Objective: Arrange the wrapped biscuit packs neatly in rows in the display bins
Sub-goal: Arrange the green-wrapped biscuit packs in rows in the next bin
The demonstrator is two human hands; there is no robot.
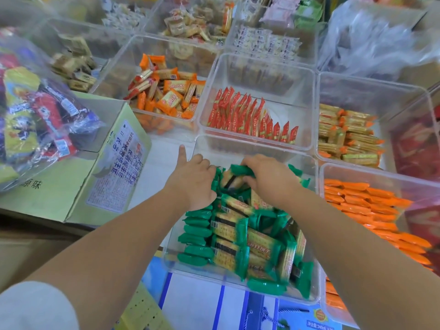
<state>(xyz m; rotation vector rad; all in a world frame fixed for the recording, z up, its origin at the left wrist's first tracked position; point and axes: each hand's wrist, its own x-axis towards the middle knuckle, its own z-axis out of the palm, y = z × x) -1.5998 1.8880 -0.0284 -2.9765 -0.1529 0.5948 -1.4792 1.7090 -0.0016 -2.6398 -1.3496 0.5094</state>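
I see my right grip curled round green biscuit packs at the far end of the front clear bin. My left grip clasps packs at that bin's far left corner, index finger straight. Red packs stand in rows just behind that bin.

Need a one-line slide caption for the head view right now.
Left hand and right hand grip green-wrapped biscuit packs at the far end of a clear bin, red packs lined up behind.
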